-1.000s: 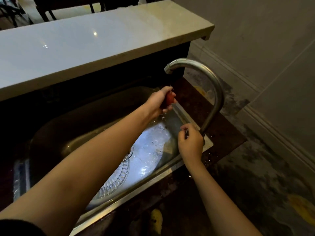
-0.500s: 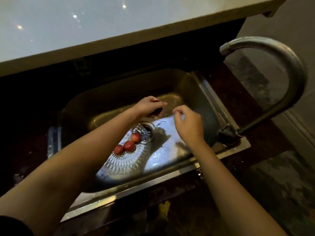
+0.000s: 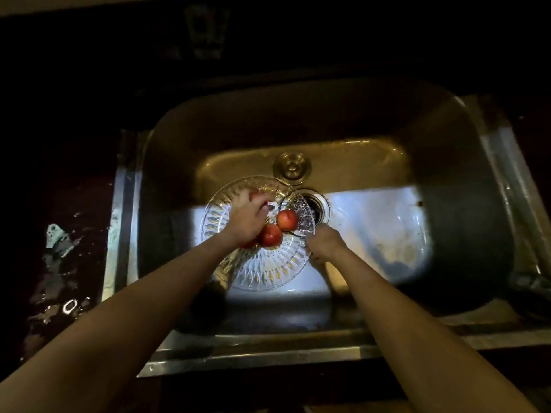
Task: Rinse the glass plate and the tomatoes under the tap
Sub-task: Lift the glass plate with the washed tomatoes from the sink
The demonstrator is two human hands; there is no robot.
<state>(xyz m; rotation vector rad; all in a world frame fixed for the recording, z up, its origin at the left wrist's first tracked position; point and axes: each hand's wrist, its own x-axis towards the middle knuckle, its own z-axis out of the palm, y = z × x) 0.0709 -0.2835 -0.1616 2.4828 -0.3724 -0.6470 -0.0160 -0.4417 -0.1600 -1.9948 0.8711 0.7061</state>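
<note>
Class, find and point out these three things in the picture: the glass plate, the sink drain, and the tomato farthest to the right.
glass plate (image 3: 268,271), head view, on its patterned near rim.
sink drain (image 3: 317,205), head view, on the dark opening inside its metal ring.
rightmost tomato (image 3: 286,219), head view, on the middle of its red skin.

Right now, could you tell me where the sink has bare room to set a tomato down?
Bare floor lies right of the drain, toward the sink wall. It is crowded on the glass plate, with tomatoes and both hands.
</note>
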